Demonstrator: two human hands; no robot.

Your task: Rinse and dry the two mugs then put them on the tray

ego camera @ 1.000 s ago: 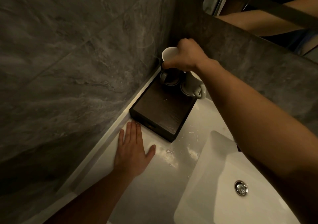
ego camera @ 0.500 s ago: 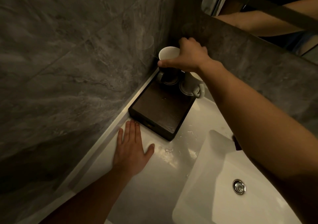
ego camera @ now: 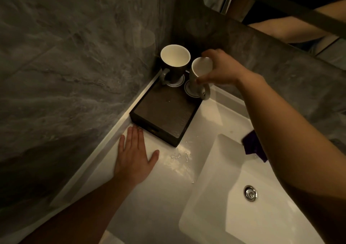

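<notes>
The white mug [ego camera: 200,71] is tilted over a coaster [ego camera: 189,91] at the far end of the tray [ego camera: 164,112], beside the upright dark mug [ego camera: 175,64]. The right hand [ego camera: 221,69] has its grip curled round the white mug's rim. The left hand [ego camera: 133,155] lies flat and holds nothing on the wet surface [ego camera: 149,197], fingertips at the tray's near corner. This looks like the final placing. Next, the mug needs to be stood level and released.
</notes>
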